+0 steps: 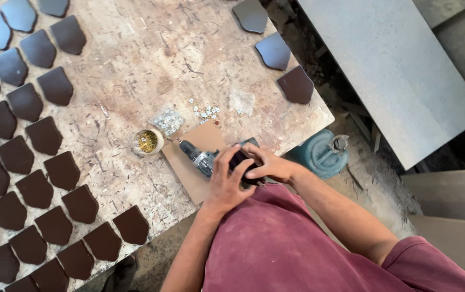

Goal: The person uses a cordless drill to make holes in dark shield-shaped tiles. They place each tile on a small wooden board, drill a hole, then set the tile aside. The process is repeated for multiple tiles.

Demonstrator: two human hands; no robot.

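Both hands clasped on a cordless drill (211,158) at the lower centre of the frame, on a worn workbench (135,54).

Across the left half, rows of dark brown shield-shaped wooden pieces (27,178) laid flat; three more toward the upper right edge. Under the drill, a brown cardboard sheet (189,167). Drill lying on its side, long axis running from chuck at upper left to handle at lower right, body dark with a grey-teal middle. Left hand (227,181) wrapped over the body nearer the chuck; right hand (267,164) gripping the handle end. Just left of the chuck, a small round tin of brass-coloured screws (147,141). Above, scattered small fittings (205,112).
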